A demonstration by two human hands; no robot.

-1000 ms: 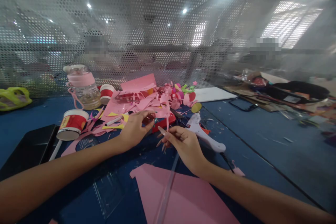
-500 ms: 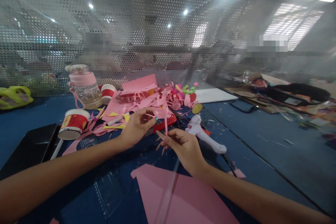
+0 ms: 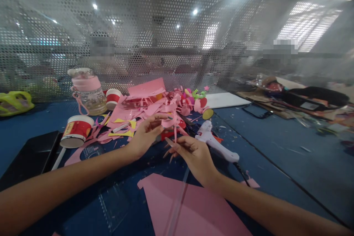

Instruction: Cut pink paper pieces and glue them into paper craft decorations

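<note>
My right hand (image 3: 195,156) pinches the lower end of a thin pink paper strip (image 3: 175,129), which stands upright above the blue table. To its left, my left hand (image 3: 146,134) reaches in with thumb and fingertips around a pink paper piece at the strip's side. Pink scraps behind blend with it, so where the piece ends is hard to see. Below both hands lies a large pink paper sheet (image 3: 190,206). A white glue gun (image 3: 217,145) rests just right of my right hand, and a red object (image 3: 181,124) shows partly behind the strip.
Pink paper scraps (image 3: 149,108) heap up at the back centre. On the left are a red-and-white paper cup (image 3: 77,131), a pink-lidded water bottle (image 3: 90,92) and a black flat object (image 3: 30,153). A perforated metal screen (image 3: 160,25) borders the table's back.
The fingers of my left hand have stretched out further and shifted slightly right, up to the strip. My right hand keeps its pinch in nearly the same place.
</note>
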